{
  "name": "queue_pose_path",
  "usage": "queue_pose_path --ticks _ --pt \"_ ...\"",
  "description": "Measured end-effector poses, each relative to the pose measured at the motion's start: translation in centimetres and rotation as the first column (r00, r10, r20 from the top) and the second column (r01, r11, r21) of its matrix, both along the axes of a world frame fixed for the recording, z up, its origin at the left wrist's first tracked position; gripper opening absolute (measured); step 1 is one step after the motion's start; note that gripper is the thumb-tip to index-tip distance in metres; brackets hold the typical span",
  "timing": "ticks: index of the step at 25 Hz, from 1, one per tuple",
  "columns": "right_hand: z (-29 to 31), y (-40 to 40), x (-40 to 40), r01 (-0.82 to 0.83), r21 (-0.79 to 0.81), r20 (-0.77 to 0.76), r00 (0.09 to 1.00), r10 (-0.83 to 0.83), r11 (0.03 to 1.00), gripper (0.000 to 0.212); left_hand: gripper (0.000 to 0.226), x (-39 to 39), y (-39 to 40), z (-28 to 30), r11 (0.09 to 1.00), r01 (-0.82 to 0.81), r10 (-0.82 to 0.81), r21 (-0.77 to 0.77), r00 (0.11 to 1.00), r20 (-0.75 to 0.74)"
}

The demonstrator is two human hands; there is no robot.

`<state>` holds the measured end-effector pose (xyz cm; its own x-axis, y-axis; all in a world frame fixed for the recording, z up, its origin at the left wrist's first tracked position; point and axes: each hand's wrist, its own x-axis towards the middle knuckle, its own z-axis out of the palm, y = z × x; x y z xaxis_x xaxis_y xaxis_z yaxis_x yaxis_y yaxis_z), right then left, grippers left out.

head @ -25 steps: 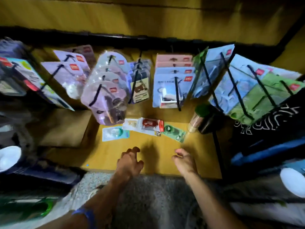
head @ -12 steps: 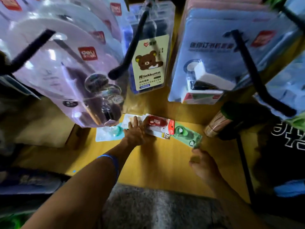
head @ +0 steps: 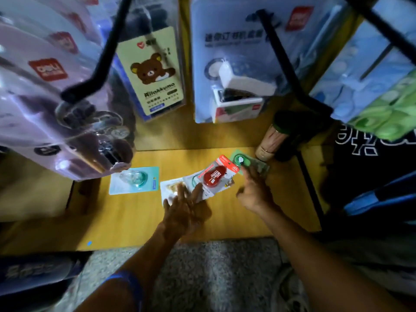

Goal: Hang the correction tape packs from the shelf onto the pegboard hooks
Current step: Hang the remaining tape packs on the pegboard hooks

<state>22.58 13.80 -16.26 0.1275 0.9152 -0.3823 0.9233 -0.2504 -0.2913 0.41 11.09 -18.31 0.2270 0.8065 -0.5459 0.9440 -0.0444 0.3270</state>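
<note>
A: Shelf [head: 135, 221], yellow wood, seen from my head camera; four correction tape packs lie in a loose row toward its back edge. What do you read, left to right?

B: Teal pack [head: 134, 180] lies flat and alone, apart from both hands; white pack [head: 173, 188] lies just right of it, partly under my left hand [head: 183, 212]; red pack [head: 217, 175] overlaps the white pack's right end; green pack [head: 248, 164] lies nearest the back right corner, its left end tucked behind the red pack.

A: State of the left hand?

B: Fingers [head: 180, 191] spread and flat, palm down, pressing on the white pack; nothing is pinched or lifted.

A: And the right hand [head: 255, 195]?

B: Index finger extended, its tip touching the near edge of the green pack; the other fingers are loosely curled; I see no closed grip on anything.

A: Surroundings?

B: Brown jar [head: 271, 141] with a dark lid lies tilted beside the green pack at the back right; black hooks [head: 105, 55] jut toward me from above, carrying hung goods; lilac blister packs [head: 45, 109] at left, bear card pack [head: 155, 73] at centre, blue stapler pack [head: 238, 64] to its right, green and pale blue packs at far right; grey floor [head: 213, 278] runs below the front edge; blue wristband [head: 126, 280] circles my left forearm.
</note>
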Motion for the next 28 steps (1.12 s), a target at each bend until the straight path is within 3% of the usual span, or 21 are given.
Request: queue_pose_path --ticks 3,6,8,11,16,20,24,26,28 --pt "0.2 0.9 0.8 0.019 -0.038 0.038 0.999 -0.017 0.999 0.095 0.096 1.3 -3.9 0.8 0.996 -0.011 0.019 0.092 0.996 -0.089" --pt "0.6 1.4 1.6 0.048 -0.113 -0.09 0.994 -0.058 0.992 0.104 0.082 2.0 -3.8 1.3 0.961 0.008 0.05 0.276 0.979 -0.2" --pt "0.7 1.0 1.9 0.012 -0.183 -0.099 0.995 -0.03 0.983 0.105 0.081 2.2 -2.9 0.8 0.969 -0.02 0.051 0.248 0.992 -0.118" --pt "-0.2 -1.2 2.2 -0.021 -0.208 0.044 0.999 0.031 0.978 0.1 0.082 1.9 -2.7 -0.7 0.989 -0.056 0.055 0.133 0.998 0.018" --pt "-0.5 -3.1 1.2 0.042 0.025 0.179 0.983 -0.046 0.999 0.071 0.082 1.7 -5.0 -0.6 0.969 -0.165 0.148 0.183 0.984 0.101" --pt "-1.0 -3.0 2.1 0.089 -0.106 0.188 0.98 -0.068 0.99 0.075 0.069 2.1 -6.1 -0.5 0.917 -0.325 0.278 0.231 0.937 0.212" --pt "-1.8 -4.5 2.2 0.082 0.073 0.208 0.973 -0.096 0.994 0.041 0.047 2.0 -6.6 -0.9 0.86 -0.443 0.365 0.254 0.881 0.302" --pt "-2.4 -5.3 1.5 0.177 0.134 0.126 0.973 -0.193 0.975 0.047 0.038 2.2 -6.3 -0.9 0.819 -0.54 0.46 0.191 0.819 0.344" --pt "-2.9 -5.6 0.9 0.214 0.165 0.098 0.968 -0.232 0.963 0.056 0.044 1.9 -5.7 -0.9 0.768 -0.634 0.566 0.092 0.739 0.366"
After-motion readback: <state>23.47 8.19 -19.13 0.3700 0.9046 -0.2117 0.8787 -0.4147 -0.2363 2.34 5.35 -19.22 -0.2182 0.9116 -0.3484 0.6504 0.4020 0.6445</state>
